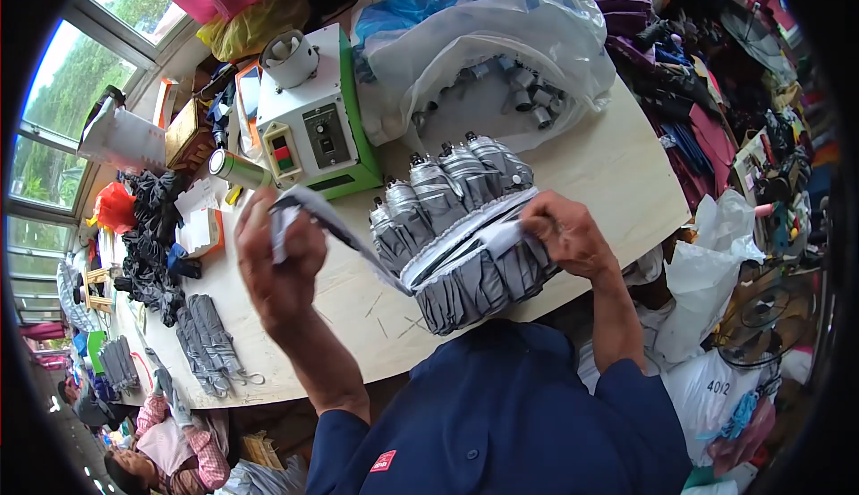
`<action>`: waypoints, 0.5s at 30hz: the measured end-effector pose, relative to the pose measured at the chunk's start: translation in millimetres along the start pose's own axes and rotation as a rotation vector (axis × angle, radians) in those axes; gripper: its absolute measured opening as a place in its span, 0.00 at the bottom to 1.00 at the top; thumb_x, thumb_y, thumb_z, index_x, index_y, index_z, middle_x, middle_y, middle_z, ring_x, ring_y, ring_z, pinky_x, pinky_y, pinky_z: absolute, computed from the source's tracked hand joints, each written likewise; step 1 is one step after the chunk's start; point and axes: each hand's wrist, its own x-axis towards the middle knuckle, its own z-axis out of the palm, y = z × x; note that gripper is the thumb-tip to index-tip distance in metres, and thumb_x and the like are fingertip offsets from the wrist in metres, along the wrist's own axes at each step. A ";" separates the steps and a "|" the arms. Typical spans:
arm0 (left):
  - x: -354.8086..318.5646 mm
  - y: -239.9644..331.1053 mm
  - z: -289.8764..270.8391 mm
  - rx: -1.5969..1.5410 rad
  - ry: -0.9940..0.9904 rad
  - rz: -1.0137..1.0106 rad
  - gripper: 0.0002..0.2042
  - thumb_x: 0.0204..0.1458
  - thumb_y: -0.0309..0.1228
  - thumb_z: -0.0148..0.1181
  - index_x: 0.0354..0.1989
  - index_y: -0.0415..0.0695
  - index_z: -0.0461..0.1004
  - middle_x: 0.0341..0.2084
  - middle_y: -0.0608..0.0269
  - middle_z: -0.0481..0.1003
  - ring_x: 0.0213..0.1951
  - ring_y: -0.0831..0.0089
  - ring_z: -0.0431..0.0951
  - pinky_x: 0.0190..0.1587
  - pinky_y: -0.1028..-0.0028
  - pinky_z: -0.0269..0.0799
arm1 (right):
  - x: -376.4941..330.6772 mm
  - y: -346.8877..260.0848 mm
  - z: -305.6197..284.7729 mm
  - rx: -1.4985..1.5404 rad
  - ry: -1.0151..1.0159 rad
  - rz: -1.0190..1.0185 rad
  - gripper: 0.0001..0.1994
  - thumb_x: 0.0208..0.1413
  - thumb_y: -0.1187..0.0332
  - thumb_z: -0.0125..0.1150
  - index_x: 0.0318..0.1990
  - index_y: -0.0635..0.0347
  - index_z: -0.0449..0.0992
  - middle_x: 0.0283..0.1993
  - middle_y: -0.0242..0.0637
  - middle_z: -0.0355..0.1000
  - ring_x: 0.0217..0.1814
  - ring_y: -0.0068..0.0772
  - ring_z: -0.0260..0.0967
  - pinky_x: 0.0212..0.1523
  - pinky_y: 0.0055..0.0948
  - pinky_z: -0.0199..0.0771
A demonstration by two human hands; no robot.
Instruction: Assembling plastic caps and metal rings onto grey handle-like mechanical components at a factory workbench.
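A bundle of grey folded umbrellas (474, 294) with silvery ends lies at the table's near edge, close against me. Between its two rows runs a white and dark strip (380, 267), whose left end rises off the bundle. My left hand (282, 258) is closed around that raised end, held up left of the umbrellas. At the right end of the bundle, my right hand (568, 234) pinches a white piece (503, 237) that lies over the umbrellas; whether it is part of the same strip I cannot tell.
Behind the bundle stands a white and green machine (327, 128) with a round cup on top. A clear plastic bag (488, 56) holds several silver-black parts. More folded grey umbrellas (208, 343) and black fabric (152, 244) lie leftward. Another person (170, 441) works at lower left.
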 end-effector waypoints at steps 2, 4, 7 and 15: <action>-5.7 8.2 -28.4 0.062 0.052 0.009 0.11 0.58 0.40 0.50 0.32 0.45 0.63 0.14 0.72 0.58 0.13 0.84 0.53 0.14 0.83 0.52 | -14.4 9.6 -5.8 0.354 0.268 0.266 0.08 0.60 0.64 0.59 0.35 0.59 0.70 0.23 0.28 0.64 0.29 0.24 0.64 0.33 0.22 0.66; -11.9 9.2 -58.1 0.202 0.182 0.054 0.11 0.59 0.39 0.49 0.31 0.45 0.63 0.13 0.72 0.58 0.12 0.84 0.53 0.14 0.83 0.52 | -22.3 28.1 -27.1 0.595 0.449 0.304 0.08 0.64 0.62 0.53 0.37 0.56 0.68 0.19 0.21 0.57 0.20 0.18 0.56 0.25 0.19 0.62; -26.4 13.2 -155.9 0.762 0.385 0.022 0.11 0.59 0.38 0.50 0.32 0.44 0.65 0.17 0.67 0.64 0.17 0.77 0.62 0.19 0.78 0.60 | -57.9 82.6 -61.7 0.247 0.626 0.546 0.10 0.63 0.62 0.55 0.35 0.59 0.68 0.18 0.30 0.63 0.16 0.30 0.60 0.23 0.26 0.65; -89.1 -42.6 -140.7 1.605 0.235 0.377 0.34 0.41 0.46 0.71 0.54 0.39 0.68 0.59 0.42 0.60 0.64 0.47 0.56 0.63 0.54 0.57 | -180.8 130.2 -1.4 -0.333 -0.040 0.761 0.08 0.53 0.64 0.60 0.35 0.58 0.76 0.27 0.47 0.73 0.30 0.49 0.72 0.30 0.42 0.70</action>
